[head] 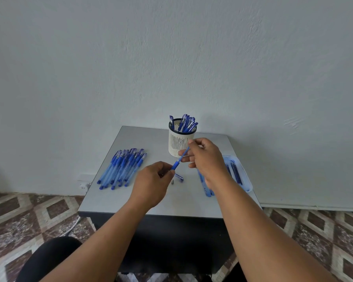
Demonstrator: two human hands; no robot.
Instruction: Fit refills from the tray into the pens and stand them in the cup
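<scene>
A blue pen barrel slants above the middle of the grey table. My right hand pinches its upper end and my left hand pinches its lower grip end. A loose blue cap and a small dark tip piece lie on the table just under the pen. The white slotted cup stands at the back with several blue pens upright in it. The pale blue tray with several dark refills sits at the right, partly hidden by my right forearm.
A row of several capped blue pens lies on the left of the table. More pale blue pen barrels lie beside the tray under my right wrist. A white wall stands behind, and patterned floor tiles surround the small table.
</scene>
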